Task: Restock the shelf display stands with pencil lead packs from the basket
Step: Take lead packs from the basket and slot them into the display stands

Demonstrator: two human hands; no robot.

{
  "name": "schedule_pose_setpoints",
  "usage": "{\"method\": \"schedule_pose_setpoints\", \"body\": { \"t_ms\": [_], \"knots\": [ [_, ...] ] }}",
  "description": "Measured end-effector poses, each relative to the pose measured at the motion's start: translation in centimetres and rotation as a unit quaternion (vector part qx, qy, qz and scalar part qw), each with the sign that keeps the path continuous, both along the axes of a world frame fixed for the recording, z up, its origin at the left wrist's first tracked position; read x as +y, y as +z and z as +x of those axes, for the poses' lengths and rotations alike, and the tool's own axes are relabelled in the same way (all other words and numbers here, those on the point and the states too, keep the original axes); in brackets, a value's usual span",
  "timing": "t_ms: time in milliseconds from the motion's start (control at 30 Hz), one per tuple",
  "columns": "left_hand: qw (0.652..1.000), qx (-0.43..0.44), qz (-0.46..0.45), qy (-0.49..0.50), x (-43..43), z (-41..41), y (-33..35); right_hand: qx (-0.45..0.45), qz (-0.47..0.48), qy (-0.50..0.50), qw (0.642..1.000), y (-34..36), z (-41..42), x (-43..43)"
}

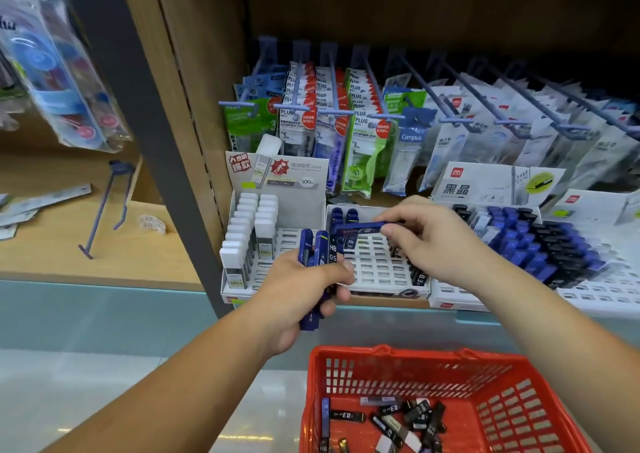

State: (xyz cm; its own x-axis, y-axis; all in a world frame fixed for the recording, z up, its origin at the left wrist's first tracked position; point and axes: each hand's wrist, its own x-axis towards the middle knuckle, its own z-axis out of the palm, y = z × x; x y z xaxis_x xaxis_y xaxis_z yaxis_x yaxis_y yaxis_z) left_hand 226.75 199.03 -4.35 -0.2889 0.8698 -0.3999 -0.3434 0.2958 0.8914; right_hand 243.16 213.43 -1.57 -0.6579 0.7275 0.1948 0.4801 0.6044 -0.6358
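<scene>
Wooden shelf (391, 303) boards and a brown back panel frame our view, with a dark upright post (149, 123) closing off the left side. Glossy hanging packets (363, 126) on blue hooks (450, 88) crowd the space behind and above the stands.

Three white plastic stands with slotted floors sit side by side at the front edge of the shelf. The left stand (287, 241) holds two rows of white-capped packs (242, 230) against its left wall. The right stand (606, 289) is thick with blue and black packs (540, 244) leaning in rows. Between them, the middle stand (377, 265) shows mostly bare slots, with a few blue packs at its back left corner and dark ones along its right wall.

Our left hand (301, 289) is curled round a bundle of blue packs (317, 248) standing upright, just in front of the left and middle stands. Our right hand (426, 241) pinches a single blue pack (356, 228) by one end, held level above the back of the middle stand, its far end close to the bundle.

Below, a red basket (415, 380) with latticed walls sits open-topped, and loose packs (405, 418) lie scattered on its floor, mostly black. Pale, shiny flooring spreads to its left.
</scene>
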Motion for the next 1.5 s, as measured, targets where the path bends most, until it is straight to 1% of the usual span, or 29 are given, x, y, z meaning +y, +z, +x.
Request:
{"method": "schedule_pose_setpoints", "body": {
  "t_ms": [100,200,267,400,500,567,667,733,933,1000,1133,1233,1500],
  "knots": [
    [1.000,-0.012,0.008,-0.020,-0.3,0.1,0.6,-0.055,0.062,-0.026,0.996,0.0,-0.3,0.2],
    [0.999,-0.030,-0.005,-0.033,-0.6,0.1,0.7,-0.059,0.041,-0.056,0.996,0.0,-0.9,0.2],
    [0.998,-0.034,-0.028,-0.042,-0.8,-0.1,0.6,-0.067,0.046,-0.062,0.995,-0.2,-1.2,0.3],
    [0.997,0.007,-0.051,-0.065,-1.1,-0.3,0.3,-0.064,0.035,-0.053,0.996,-0.6,-1.6,0.4],
    [0.997,0.003,-0.040,-0.059,-1.1,-0.6,-0.1,-0.054,0.042,-0.063,0.996,-1.1,-1.8,0.6],
    [0.998,-0.001,-0.038,-0.056,-1.0,-0.8,-0.2,-0.042,0.070,-0.052,0.995,-1.5,-1.9,0.7],
    [0.998,-0.001,-0.035,-0.053,-1.0,-0.9,-0.3,0.000,0.131,-0.027,0.991,-2.4,-2.2,1.1],
    [0.998,0.000,-0.035,-0.048,-1.0,-1.1,-0.4,0.018,0.150,-0.013,0.988,-2.8,-2.3,1.4],
    [0.999,-0.002,-0.031,-0.043,-1.0,-1.5,-0.5,0.003,0.173,0.048,0.984,-2.7,-2.4,1.6],
    [0.999,-0.002,-0.034,-0.039,-1.0,-1.5,-0.6,0.008,0.159,0.047,0.986,-2.7,-2.7,1.4],
    [0.999,-0.005,-0.036,-0.039,-0.9,-1.5,-0.5,0.057,0.058,-0.012,0.997,-3.0,-3.4,0.9],
    [0.999,-0.008,-0.038,-0.038,-0.9,-1.5,-0.5,0.073,0.053,-0.012,0.996,-3.5,-3.7,0.6],
    [0.998,-0.012,-0.029,-0.062,-0.9,-1.7,-0.6,0.082,0.047,-0.025,0.995,-4.4,-3.1,1.4]
  ]
}}
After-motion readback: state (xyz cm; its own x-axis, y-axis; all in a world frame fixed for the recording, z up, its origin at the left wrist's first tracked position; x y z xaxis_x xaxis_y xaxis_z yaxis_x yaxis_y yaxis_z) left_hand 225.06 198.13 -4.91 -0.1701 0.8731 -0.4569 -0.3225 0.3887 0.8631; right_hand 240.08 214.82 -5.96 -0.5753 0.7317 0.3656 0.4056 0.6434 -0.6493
